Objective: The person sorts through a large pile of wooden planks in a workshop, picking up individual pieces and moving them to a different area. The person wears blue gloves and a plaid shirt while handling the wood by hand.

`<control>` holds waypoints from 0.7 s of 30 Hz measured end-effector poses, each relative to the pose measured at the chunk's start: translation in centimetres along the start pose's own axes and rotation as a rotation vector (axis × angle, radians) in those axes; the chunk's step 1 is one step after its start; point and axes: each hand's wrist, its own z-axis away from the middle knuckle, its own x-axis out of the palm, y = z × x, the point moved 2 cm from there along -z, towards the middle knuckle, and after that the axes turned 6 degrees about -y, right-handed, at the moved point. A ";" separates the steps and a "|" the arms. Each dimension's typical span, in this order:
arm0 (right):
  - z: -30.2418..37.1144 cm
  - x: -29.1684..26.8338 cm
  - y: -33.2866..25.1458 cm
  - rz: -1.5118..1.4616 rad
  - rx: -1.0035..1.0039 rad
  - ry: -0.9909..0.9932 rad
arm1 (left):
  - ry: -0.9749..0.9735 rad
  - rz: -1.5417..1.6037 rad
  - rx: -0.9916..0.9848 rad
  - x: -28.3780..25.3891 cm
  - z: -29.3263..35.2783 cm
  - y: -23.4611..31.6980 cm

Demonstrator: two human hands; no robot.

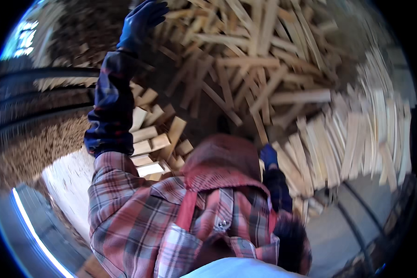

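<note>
My left hand (145,19), in a blue glove, reaches far forward at the upper left with its fingers stretched out and nothing visible in them. Just right of it begins a loose heap of wooden slats (252,65). My right hand (268,156), also blue-gloved, is low beside my body at the left end of a row of stacked slats (319,148). A thin slat (258,123) ends just above this hand; whether they touch is unclear. The right fingers are small and partly hidden.
Short wood blocks (148,139) are piled under my left arm. Dark metal bars (46,72) stand at the left, beside a pale panel (72,185). More dark bars (356,204) run at the lower right. My red apron (222,157) covers part of the middle.
</note>
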 end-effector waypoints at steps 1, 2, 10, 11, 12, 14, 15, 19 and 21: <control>-1.2 0.7 -0.4 0.068 0.011 0.161 | -0.023 0.013 -0.248 0.0 0.9 -5.3; -2.2 1.3 -0.5 0.123 0.022 0.307 | -0.208 -0.365 -0.149 0.8 2.4 -11.3; -13.0 -7.4 -2.2 0.565 -0.082 0.345 | 0.050 0.161 -1.133 22.3 20.8 -44.9; -14.3 -4.5 -5.2 0.348 0.119 0.356 | 0.076 0.199 -1.177 22.4 24.1 -48.0; -16.0 -7.3 -6.2 0.359 0.110 0.372 | 0.042 0.256 -1.234 23.8 26.4 -50.7; -20.7 -16.8 -8.1 0.695 -0.228 0.362 | -0.024 0.256 -1.379 26.7 29.1 -54.1; -23.7 -18.7 -9.5 0.577 -0.127 0.434 | 0.002 0.240 -1.435 26.7 30.3 -55.9; -33.0 -29.1 -18.0 0.553 -0.039 0.900 | -0.073 -0.029 -1.255 24.7 33.3 -63.9; -32.4 -37.2 -23.6 1.666 -0.215 0.646 | -0.202 -0.118 -0.864 22.5 35.2 -68.1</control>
